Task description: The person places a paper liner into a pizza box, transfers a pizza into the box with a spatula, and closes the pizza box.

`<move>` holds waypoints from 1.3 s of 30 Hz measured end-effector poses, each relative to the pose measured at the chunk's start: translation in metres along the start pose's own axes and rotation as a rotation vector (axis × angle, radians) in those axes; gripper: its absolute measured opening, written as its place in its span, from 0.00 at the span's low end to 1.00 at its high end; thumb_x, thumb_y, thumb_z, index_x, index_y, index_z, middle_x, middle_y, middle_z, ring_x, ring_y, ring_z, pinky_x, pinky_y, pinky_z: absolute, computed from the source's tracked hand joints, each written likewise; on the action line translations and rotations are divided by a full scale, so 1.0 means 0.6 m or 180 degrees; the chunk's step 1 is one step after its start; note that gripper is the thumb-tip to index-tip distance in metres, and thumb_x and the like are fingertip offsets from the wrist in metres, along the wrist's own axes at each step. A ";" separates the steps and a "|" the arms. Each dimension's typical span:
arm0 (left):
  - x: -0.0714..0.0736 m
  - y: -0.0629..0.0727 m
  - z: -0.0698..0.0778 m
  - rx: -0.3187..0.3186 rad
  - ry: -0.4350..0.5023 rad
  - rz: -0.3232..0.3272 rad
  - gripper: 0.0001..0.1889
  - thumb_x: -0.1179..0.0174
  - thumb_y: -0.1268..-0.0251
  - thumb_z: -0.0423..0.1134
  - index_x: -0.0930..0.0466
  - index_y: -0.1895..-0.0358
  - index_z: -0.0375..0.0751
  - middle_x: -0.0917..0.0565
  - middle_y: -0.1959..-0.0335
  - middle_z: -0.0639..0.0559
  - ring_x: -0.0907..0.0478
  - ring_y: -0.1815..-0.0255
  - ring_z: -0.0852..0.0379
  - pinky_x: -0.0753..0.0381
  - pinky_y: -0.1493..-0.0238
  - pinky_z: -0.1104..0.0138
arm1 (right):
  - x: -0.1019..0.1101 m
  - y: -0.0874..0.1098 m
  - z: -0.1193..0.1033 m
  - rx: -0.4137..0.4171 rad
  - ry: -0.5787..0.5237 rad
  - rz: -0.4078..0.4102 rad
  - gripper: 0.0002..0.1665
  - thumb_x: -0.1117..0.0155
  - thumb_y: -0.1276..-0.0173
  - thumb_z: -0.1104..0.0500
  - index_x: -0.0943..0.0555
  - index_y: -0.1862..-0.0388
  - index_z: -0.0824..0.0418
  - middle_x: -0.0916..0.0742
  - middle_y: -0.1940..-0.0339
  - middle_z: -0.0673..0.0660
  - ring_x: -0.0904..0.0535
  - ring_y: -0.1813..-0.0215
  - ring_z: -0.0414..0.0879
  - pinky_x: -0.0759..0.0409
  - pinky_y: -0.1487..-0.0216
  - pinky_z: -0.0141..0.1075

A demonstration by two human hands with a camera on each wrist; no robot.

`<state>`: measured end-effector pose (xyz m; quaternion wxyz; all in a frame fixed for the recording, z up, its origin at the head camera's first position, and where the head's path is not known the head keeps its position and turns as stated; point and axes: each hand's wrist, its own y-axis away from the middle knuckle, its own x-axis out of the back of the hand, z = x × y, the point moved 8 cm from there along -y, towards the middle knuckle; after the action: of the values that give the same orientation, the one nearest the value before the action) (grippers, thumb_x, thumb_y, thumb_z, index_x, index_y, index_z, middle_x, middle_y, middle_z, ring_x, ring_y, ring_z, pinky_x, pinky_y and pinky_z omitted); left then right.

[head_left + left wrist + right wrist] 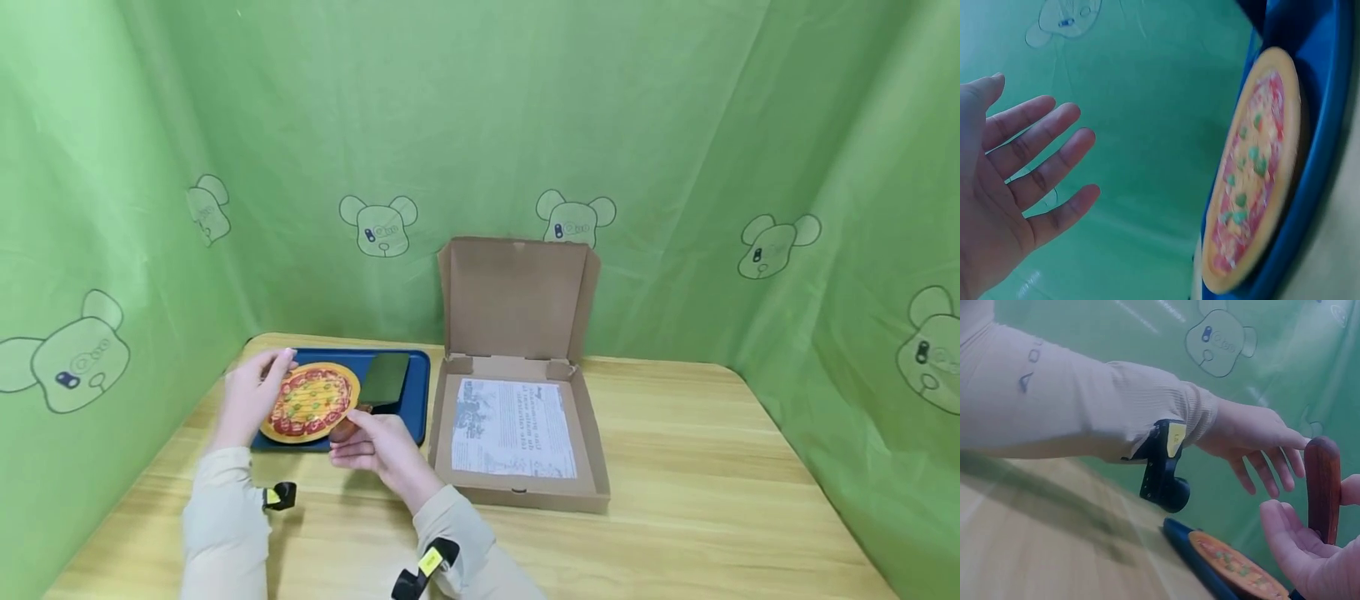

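A toy pizza (313, 402) with a yellow crust, red topping and green bits lies on a blue tray (417, 400). Over the pizza's left side hovers my left hand (253, 392); in the left wrist view its fingers are spread, apart from the pizza, with nothing in them. My right hand (386, 450) holds a spatula by its reddish-brown wooden handle (1323, 487), between thumb and fingers. The spatula's broad dark blade (385, 379) is over the right part of the tray, to the right of the pizza.
Right of the tray stands a cardboard pizza box (592, 442), its lid (517, 296) raised and a printed paper sheet (513, 429) inside. Both sit on a wooden table (690, 467). Green curtains (465, 125) with bear-head drawings enclose the back and sides.
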<state>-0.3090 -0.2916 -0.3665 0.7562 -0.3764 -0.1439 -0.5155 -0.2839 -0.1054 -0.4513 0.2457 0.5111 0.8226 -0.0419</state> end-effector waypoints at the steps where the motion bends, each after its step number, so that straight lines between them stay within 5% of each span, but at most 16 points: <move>1: -0.003 -0.001 0.003 -0.0012 0.0009 -0.0003 0.27 0.56 0.24 0.57 0.18 0.50 0.37 0.13 0.60 0.38 0.22 0.73 0.58 0.23 0.68 0.70 | -0.001 0.001 -0.004 0.0020 -0.0001 -0.0021 0.17 0.41 0.29 0.53 0.17 0.66 0.66 0.12 0.78 0.54 0.14 0.72 0.44 0.12 0.59 0.41; 10: -0.043 -0.003 0.026 -0.0038 0.0210 -0.0290 0.29 0.58 0.24 0.59 0.20 0.46 0.38 0.14 0.54 0.38 0.18 0.52 0.41 0.19 0.49 0.50 | -0.014 0.023 -0.056 0.0253 0.0173 -0.0138 0.15 0.43 0.27 0.54 0.21 0.60 0.67 0.13 0.77 0.53 0.15 0.73 0.44 0.12 0.57 0.43; 14: -0.060 -0.002 0.032 0.0066 0.0296 -0.0430 0.30 0.60 0.24 0.60 0.20 0.46 0.36 0.14 0.54 0.37 0.17 0.51 0.39 0.19 0.47 0.48 | -0.022 0.033 -0.070 0.0280 0.0235 -0.0198 0.15 0.43 0.27 0.55 0.22 0.58 0.67 0.13 0.77 0.53 0.15 0.73 0.44 0.12 0.57 0.43; 18: -0.084 0.000 0.025 0.0436 0.0579 -0.0712 0.34 0.60 0.26 0.63 0.19 0.50 0.33 0.14 0.55 0.37 0.16 0.54 0.42 0.17 0.51 0.53 | -0.028 0.039 -0.077 0.0304 0.0258 -0.0239 0.11 0.43 0.27 0.55 0.22 0.62 0.63 0.13 0.78 0.52 0.15 0.73 0.44 0.12 0.58 0.43; 23: -0.127 0.015 0.012 0.1157 0.1313 -0.1382 0.34 0.52 0.30 0.65 0.21 0.49 0.33 0.16 0.58 0.45 0.18 0.58 0.54 0.16 0.58 0.64 | -0.034 0.043 -0.079 0.0325 0.0245 -0.0321 0.09 0.44 0.27 0.57 0.26 0.68 0.58 0.14 0.79 0.52 0.15 0.74 0.43 0.12 0.61 0.42; 28: -0.152 0.030 0.019 0.1430 0.1884 -0.1787 0.21 0.44 0.31 0.56 0.20 0.55 0.39 0.18 0.68 0.56 0.21 0.66 0.62 0.18 0.65 0.71 | -0.032 0.042 -0.077 0.0320 0.0313 -0.0345 0.09 0.43 0.28 0.57 0.26 0.68 0.58 0.14 0.79 0.51 0.15 0.74 0.42 0.12 0.62 0.40; 39: -0.168 0.030 0.025 0.1593 0.2423 -0.1763 0.11 0.41 0.31 0.45 0.17 0.72 0.49 0.20 0.78 0.61 0.23 0.73 0.66 0.18 0.67 0.73 | -0.012 0.027 -0.064 0.0173 0.0754 -0.0266 0.05 0.40 0.32 0.62 0.23 0.68 0.61 0.14 0.79 0.52 0.16 0.76 0.42 0.12 0.66 0.41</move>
<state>-0.3335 -0.2098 -0.4248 0.6572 0.0812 -0.0719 -0.7459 -0.2813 -0.0916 -0.4116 0.1310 0.4842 0.8650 -0.0138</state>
